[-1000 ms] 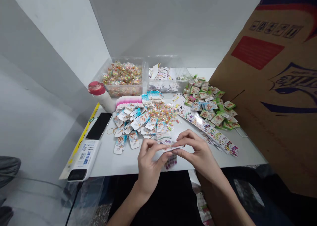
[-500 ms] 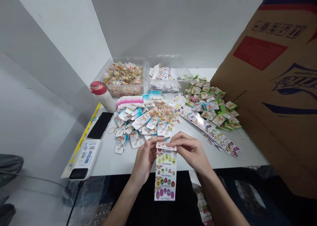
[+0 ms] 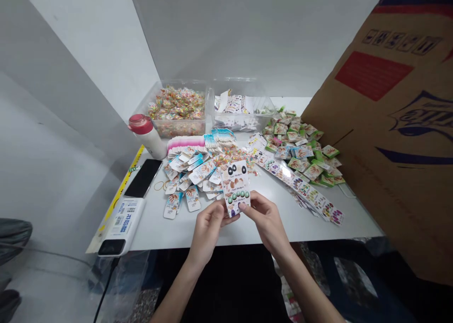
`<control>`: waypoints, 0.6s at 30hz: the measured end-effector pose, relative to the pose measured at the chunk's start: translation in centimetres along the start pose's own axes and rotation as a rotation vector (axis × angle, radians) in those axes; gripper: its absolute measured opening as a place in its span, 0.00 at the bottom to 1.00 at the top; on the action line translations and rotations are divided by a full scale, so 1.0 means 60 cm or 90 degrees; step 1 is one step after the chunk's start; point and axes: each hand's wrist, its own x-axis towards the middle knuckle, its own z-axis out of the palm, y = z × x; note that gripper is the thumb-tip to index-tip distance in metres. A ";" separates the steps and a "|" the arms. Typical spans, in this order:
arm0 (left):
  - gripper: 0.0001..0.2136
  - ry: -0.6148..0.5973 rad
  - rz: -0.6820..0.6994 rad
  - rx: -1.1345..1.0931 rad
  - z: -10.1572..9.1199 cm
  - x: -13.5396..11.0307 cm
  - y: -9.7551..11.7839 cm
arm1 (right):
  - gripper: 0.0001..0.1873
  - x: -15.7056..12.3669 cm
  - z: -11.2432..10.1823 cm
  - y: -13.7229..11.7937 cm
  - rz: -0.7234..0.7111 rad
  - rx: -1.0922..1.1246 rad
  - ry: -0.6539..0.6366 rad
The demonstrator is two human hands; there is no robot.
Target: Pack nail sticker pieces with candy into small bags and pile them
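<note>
A nail sticker sheet (image 3: pixel 236 183), printed with rows of dark, brown and green nail shapes, stands raised above the table's front part. My left hand (image 3: pixel 209 221) grips its lower left edge, thumb in front. On the lower right, my right hand (image 3: pixel 265 216) pinches the same sheet between thumb and fingers. Behind it lie small blue-and-white cards (image 3: pixel 193 199) with a hand picture, in a loose pile. Little packets of colourful beads (image 3: pixel 226 156) are partly hidden by the sheet. More long sticker strips (image 3: pixel 300 186) lie fanned on the right.
Clear bins hold bead packets (image 3: pixel 177 101) and sticker sheets (image 3: pixel 233 105) at the back. Small green-edged packs (image 3: pixel 300 143) are heaped beside a large cardboard box (image 3: pixel 389 139). A red-lidded bottle (image 3: pixel 147 136), a phone (image 3: pixel 144 179) and a white power bank (image 3: pixel 122 226) line the left edge.
The sticker strip that hung down past the table edge is now up and looks shorter, with other rows facing me. Both hands have shifted to its lower end.
</note>
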 end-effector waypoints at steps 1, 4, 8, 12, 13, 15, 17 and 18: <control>0.13 -0.007 -0.001 0.023 0.002 -0.002 -0.001 | 0.18 0.001 0.003 0.003 0.027 0.041 0.010; 0.10 0.012 -0.017 0.097 0.001 -0.001 -0.001 | 0.26 0.003 0.003 0.008 0.059 0.080 -0.011; 0.14 0.076 -0.036 0.104 -0.011 0.007 0.004 | 0.08 0.000 -0.009 0.002 -0.046 -0.057 -0.093; 0.19 0.062 -0.107 -0.017 -0.024 0.011 0.010 | 0.13 -0.010 -0.026 -0.017 -0.191 -0.288 -0.176; 0.20 0.060 -0.129 -0.042 -0.026 0.011 0.010 | 0.16 -0.012 -0.030 -0.021 -0.209 -0.335 -0.190; 0.20 0.068 -0.145 -0.061 -0.027 0.011 0.007 | 0.20 -0.014 -0.035 -0.023 -0.225 -0.398 -0.217; 0.19 0.085 -0.135 -0.055 -0.025 0.011 0.001 | 0.21 -0.014 -0.037 -0.019 -0.233 -0.422 -0.230; 0.18 0.093 -0.128 -0.052 -0.024 0.011 -0.002 | 0.22 -0.013 -0.037 -0.015 -0.238 -0.423 -0.229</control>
